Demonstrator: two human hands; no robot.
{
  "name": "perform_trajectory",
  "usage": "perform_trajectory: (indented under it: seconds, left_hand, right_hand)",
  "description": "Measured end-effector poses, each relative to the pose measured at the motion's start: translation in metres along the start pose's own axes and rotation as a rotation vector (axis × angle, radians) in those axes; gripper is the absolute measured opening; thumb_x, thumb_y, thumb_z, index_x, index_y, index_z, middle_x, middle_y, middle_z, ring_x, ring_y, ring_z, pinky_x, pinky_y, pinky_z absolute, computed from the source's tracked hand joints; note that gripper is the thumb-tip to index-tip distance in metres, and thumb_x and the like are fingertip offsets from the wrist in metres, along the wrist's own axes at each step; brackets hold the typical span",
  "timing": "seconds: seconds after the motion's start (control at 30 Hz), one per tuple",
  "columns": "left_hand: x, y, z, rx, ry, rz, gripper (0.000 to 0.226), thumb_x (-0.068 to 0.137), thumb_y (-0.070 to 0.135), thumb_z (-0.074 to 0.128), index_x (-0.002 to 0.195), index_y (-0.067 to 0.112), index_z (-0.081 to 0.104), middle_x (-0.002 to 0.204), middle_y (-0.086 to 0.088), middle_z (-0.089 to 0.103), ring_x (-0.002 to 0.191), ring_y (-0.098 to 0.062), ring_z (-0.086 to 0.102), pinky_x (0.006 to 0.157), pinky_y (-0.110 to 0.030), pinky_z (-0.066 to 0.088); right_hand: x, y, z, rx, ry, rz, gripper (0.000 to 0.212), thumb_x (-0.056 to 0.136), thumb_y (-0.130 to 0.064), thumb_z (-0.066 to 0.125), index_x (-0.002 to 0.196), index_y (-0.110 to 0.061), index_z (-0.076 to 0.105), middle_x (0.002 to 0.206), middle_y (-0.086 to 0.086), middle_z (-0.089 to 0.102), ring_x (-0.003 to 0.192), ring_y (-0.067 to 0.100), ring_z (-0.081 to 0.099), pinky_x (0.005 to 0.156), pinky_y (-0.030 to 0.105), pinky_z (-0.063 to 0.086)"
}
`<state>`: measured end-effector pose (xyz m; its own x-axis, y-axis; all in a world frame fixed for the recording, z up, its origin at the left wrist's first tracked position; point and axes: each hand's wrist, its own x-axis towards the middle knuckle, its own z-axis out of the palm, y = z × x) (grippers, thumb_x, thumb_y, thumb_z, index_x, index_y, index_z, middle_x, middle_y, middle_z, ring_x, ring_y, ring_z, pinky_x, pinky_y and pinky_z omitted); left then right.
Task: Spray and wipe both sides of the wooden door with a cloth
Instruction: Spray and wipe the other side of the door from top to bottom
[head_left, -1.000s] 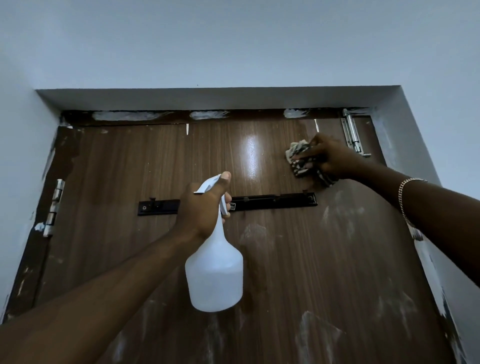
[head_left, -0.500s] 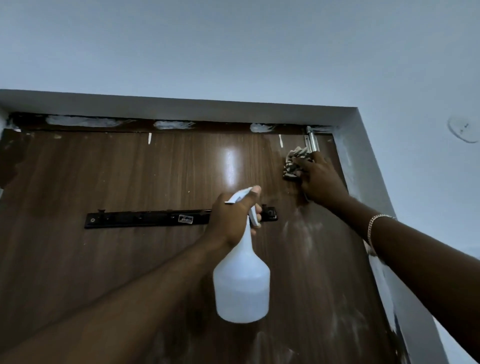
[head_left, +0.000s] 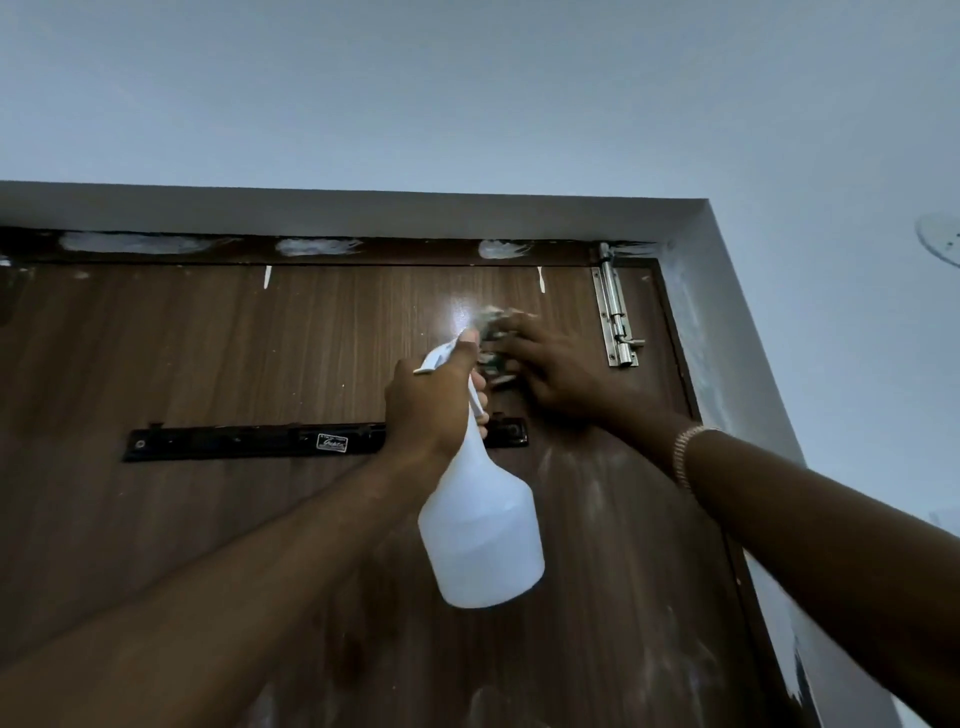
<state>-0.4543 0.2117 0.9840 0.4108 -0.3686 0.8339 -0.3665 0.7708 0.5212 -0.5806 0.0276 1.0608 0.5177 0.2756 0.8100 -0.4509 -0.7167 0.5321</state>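
Observation:
The dark wooden door (head_left: 218, 343) fills the lower part of the view, streaked with pale smears. My left hand (head_left: 434, 400) grips the neck of a white spray bottle (head_left: 480, 525), index finger on the trigger, the nozzle pointing at the door. Just right of it my right hand (head_left: 550, 371) presses a crumpled patterned cloth (head_left: 493, 340) against the upper door, near a bright glare spot. The cloth is blurred and partly hidden behind my left fingers.
A black metal bar (head_left: 249, 441) runs across the door below my hands. A silver bolt latch (head_left: 615, 312) is fixed at the top right corner. White paint blotches mark the frame's top (head_left: 306, 247). The grey wall recess (head_left: 727, 332) borders the door on the right.
My right hand has swept the cloth leftward and slightly down, away from the silver latch, which is now uncovered. The view has shifted a little; the bottle stays in my left hand.

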Motion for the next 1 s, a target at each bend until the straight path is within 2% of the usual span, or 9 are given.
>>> perform_trajectory:
  seconds: [0.07, 0.13, 0.2, 0.3, 0.43, 0.5, 0.67, 0.83, 1.0]
  left_hand:
    - [0.001, -0.005, -0.011, 0.046, 0.002, -0.005, 0.047, 0.100, 0.054, 0.063, 0.108, 0.009, 0.073, 0.069, -0.007, 0.073, 0.066, -0.022, 0.071, 0.064, -0.036, 0.062]
    - [0.001, -0.008, -0.018, 0.070, 0.009, 0.004, 0.047, 0.100, 0.054, 0.062, 0.108, 0.008, 0.073, 0.070, -0.008, 0.073, 0.061, -0.021, 0.070, 0.055, -0.031, 0.059]
    - [-0.001, -0.010, -0.018, 0.080, 0.018, 0.002, 0.047, 0.100, 0.052, 0.064, 0.100, 0.006, 0.073, 0.075, -0.010, 0.073, 0.057, -0.020, 0.068, 0.049, -0.027, 0.056]
    - [-0.001, -0.014, -0.014, 0.067, 0.018, 0.014, 0.036, 0.101, 0.049, 0.064, 0.091, 0.015, 0.072, 0.077, -0.011, 0.072, 0.060, -0.023, 0.068, 0.051, -0.029, 0.057]
    - [-0.003, -0.019, -0.014, 0.081, 0.002, 0.007, 0.040, 0.101, 0.052, 0.062, 0.105, 0.014, 0.073, 0.078, -0.013, 0.074, 0.061, -0.024, 0.070, 0.052, -0.029, 0.056]
    - [-0.008, -0.019, -0.013, 0.093, -0.032, 0.010, 0.044, 0.101, 0.052, 0.061, 0.105, 0.010, 0.072, 0.081, -0.013, 0.074, 0.064, -0.024, 0.070, 0.047, -0.025, 0.054]
    - [-0.008, -0.014, 0.000, 0.087, -0.079, 0.024, 0.047, 0.100, 0.050, 0.064, 0.108, 0.004, 0.071, 0.082, -0.012, 0.072, 0.063, -0.022, 0.069, 0.047, -0.023, 0.053]
    - [-0.011, -0.011, 0.040, 0.033, -0.183, 0.079, 0.031, 0.104, 0.040, 0.062, 0.095, 0.014, 0.076, 0.076, -0.011, 0.072, 0.064, -0.022, 0.069, 0.052, -0.028, 0.057]
    - [-0.002, -0.015, 0.090, 0.050, -0.225, 0.050, 0.049, 0.095, 0.056, 0.067, 0.099, 0.008, 0.076, 0.086, -0.014, 0.078, 0.073, -0.025, 0.076, 0.069, -0.039, 0.065]
  right_hand:
    - [-0.016, 0.020, -0.008, -0.007, 0.136, 0.148, 0.047, 0.092, -0.032, 0.042, 0.135, -0.023, 0.059, 0.152, 0.006, 0.045, 0.139, 0.031, 0.044, 0.106, 0.058, 0.044]
    - [0.007, 0.019, -0.012, 0.005, 0.234, 0.347, 0.049, 0.089, -0.029, 0.044, 0.134, -0.019, 0.062, 0.151, 0.010, 0.048, 0.137, 0.035, 0.045, 0.104, 0.058, 0.044]
    - [0.044, -0.001, -0.007, 0.047, 0.198, 0.300, 0.046, 0.087, -0.023, 0.048, 0.129, -0.018, 0.067, 0.147, 0.015, 0.051, 0.132, 0.038, 0.048, 0.104, 0.055, 0.045]
    - [0.047, -0.032, -0.002, 0.092, -0.065, 0.015, 0.046, 0.085, -0.024, 0.049, 0.127, -0.024, 0.069, 0.151, 0.008, 0.049, 0.136, 0.032, 0.046, 0.108, 0.055, 0.043]
    - [-0.025, -0.017, -0.022, 0.094, -0.240, -0.111, 0.047, 0.089, -0.005, 0.059, 0.131, -0.025, 0.067, 0.156, 0.000, 0.046, 0.151, 0.025, 0.029, 0.120, 0.047, 0.027]
    - [-0.048, 0.005, -0.037, 0.035, -0.213, -0.044, 0.053, 0.089, -0.006, 0.062, 0.136, -0.031, 0.062, 0.157, -0.005, 0.043, 0.153, 0.020, 0.026, 0.121, 0.052, 0.023]
    - [-0.009, 0.002, -0.043, -0.171, -0.021, 0.249, 0.057, 0.096, -0.024, 0.059, 0.151, -0.028, 0.044, 0.165, 0.006, 0.028, 0.153, 0.031, 0.022, 0.121, 0.052, 0.019]
    - [-0.067, -0.010, -0.025, -0.128, -0.075, 0.154, 0.055, 0.093, -0.031, 0.048, 0.147, -0.022, 0.051, 0.162, 0.011, 0.034, 0.151, 0.036, 0.028, 0.116, 0.054, 0.029]
    - [-0.146, -0.001, -0.007, -0.217, 0.096, 0.226, 0.058, 0.087, -0.023, 0.062, 0.145, -0.020, 0.054, 0.157, 0.014, 0.041, 0.145, 0.039, 0.033, 0.107, 0.057, 0.042]
